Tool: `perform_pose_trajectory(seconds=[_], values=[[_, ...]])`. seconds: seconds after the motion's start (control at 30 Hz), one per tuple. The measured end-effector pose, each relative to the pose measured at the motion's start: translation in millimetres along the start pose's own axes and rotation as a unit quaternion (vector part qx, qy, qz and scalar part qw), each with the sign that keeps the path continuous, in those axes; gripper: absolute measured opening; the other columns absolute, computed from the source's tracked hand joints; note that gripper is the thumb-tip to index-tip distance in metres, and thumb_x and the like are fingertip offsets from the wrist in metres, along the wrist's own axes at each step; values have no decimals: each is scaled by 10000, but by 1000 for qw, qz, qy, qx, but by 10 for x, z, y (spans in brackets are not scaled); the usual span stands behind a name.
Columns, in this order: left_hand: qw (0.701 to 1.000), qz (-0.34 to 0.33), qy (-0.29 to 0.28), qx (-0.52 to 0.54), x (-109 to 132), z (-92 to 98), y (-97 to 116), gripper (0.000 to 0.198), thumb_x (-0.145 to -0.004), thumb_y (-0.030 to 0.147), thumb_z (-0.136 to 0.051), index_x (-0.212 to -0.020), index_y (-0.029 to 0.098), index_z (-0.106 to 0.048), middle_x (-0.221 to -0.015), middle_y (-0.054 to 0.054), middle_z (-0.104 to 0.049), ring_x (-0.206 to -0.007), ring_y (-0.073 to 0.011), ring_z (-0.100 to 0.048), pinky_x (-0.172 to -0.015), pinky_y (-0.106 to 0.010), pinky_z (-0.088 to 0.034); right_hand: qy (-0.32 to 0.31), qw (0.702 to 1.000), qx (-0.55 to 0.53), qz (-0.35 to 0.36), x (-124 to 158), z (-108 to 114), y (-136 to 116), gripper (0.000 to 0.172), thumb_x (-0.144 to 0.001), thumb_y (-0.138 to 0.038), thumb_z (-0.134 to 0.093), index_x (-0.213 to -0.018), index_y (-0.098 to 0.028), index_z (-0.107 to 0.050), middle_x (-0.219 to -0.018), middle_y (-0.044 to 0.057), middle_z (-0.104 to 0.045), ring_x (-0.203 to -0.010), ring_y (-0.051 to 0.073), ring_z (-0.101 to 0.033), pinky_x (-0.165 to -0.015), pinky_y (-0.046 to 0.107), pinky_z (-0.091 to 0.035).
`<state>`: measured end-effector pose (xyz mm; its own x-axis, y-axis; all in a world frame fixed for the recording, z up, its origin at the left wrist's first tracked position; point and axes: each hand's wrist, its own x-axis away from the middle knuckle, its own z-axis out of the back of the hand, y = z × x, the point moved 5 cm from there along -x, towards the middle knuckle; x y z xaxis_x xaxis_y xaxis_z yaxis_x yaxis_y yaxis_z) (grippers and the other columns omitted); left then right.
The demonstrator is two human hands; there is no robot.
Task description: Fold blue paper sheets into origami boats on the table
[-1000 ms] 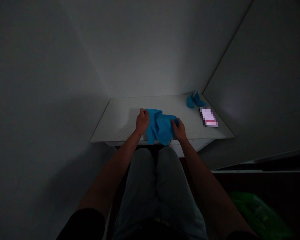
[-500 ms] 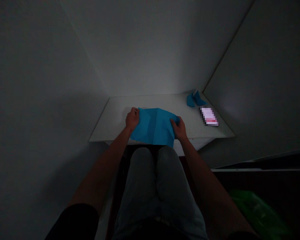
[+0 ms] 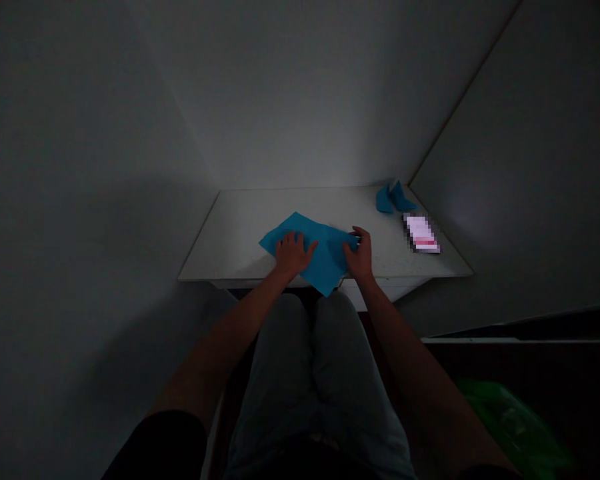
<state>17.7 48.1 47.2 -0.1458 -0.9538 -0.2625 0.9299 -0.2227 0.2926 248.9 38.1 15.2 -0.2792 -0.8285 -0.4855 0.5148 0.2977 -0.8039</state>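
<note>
A sheet of blue paper (image 3: 325, 250) lies turned at an angle on the white table (image 3: 220, 247), one corner hanging over the front edge toward my knees. Spread on top of its left part is my left hand (image 3: 293, 255), fingers apart and pointing away from me. My right hand (image 3: 360, 255) grips the sheet's right corner, with the thumb on top and the fingers curled round the far side.
At the back right of the table stand folded blue paper pieces (image 3: 395, 198). A phone with a lit, blurred screen (image 3: 421, 233) lies just in front of them. Walls enclose the table. A green plastic bag (image 3: 515, 427) is low on the right.
The paper has been turned so that a corner points toward me. My left hand has let go of its left edge and moved right onto its surface. My right hand stays at the right side.
</note>
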Motion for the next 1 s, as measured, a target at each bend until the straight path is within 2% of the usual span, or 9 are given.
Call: perform_pose_trajectory(seconds=[0.07,0.13,0.27,0.33,0.43,0.57,0.67,0.8,1.0], values=[[1000,26,-17,0,-15,-79,-140,614,-1066,622,-426,-1410,156,-631,-1581,-256,-550,-1482,-423,-502,-1219,-626,-357,-6,1000,-8,19,9,1,-60,623,-879,-383,-637,-1467,-217,-514,-1388,183,-614,-1254,342,-608,-1059,550,-511],[999,37,-28,-2,-63,-84,-353,611,-1075,597,-399,-1435,148,-604,-1615,-254,-520,-1547,-407,-436,-1270,-639,-285,-12,999,-7,31,20,-7,-106,589,-895,-393,-639,-1450,-226,-535,-1399,175,-624,-1288,341,-600,-1093,562,-492],[997,58,-48,-17,-131,41,-872,609,-1075,551,-371,-1512,163,-542,-1608,-221,-543,-1587,-364,-390,-1331,-625,-159,-26,998,11,53,29,-48,-133,502,-915,-432,-654,-1369,-226,-596,-1348,156,-675,-1250,326,-636,-1116,549,-489],[996,52,-68,-32,-135,120,-1103,630,-1069,512,-364,-1583,169,-489,-1685,-179,-469,-1647,-362,-273,-1349,-611,-109,-33,998,10,54,26,-69,-114,484,-913,-448,-670,-1335,-218,-617,-1317,159,-691,-1220,326,-654,-1104,549,-499],[990,60,-111,-56,-138,218,-1415,656,-1066,481,-321,-1662,226,-420,-1773,-100,-344,-1678,-378,-171,-1345,-634,-96,-35,998,9,49,22,-88,-81,456,-918,-468,-677,-1299,-219,-638,-1295,161,-706,-1194,324,-668,-1091,557,-507],[978,113,-154,-86,-168,293,-1767,672,-1063,473,-287,-1704,283,-358,-1802,-92,-270,-1676,-384,-180,-1326,-652,-142,-44,998,22,47,26,-110,-87,422,-921,-476,-675,-1259,-224,-659,-1249,154,-725,-1168,328,-683,-1078,567,-512],[976,136,-141,-95,-177,317,-1918,698,-1069,521,-268,-1717,268,-325,-1807,-115,-249,-1678,-378,-170,-1322,-635,-169,-51,997,25,49,31,-115,-115,403,-916,-477,-680,-1234,-228,-671,-1223,147,-733,-1148,333,-690,-1066,572,-519],[981,132,-104,-98,-172,332,-1968,797,-1047,670,-281,-1715,237,-324,-1810,-143,-224,-1680,-396,-146,-1327,-628,-153,-55,997,28,45,38,-112,-130,388,-913,-474,-688,-1213,-230,-684,-1202,151,-746,-1116,343,-697,-1044,578,-523],[979,136,-114,-99,-250,371,-2056,845,-1039,721,-261,-1723,227,-303,-1817,-148,-193,-1685,-387,-132,-1338,-606,-138,-61,995,58,47,46,-120,-146,399,-940,-514,-665,-1209,-220,-694,-1201,161,-753,-1117,352,-690,-1037,578,-506]])
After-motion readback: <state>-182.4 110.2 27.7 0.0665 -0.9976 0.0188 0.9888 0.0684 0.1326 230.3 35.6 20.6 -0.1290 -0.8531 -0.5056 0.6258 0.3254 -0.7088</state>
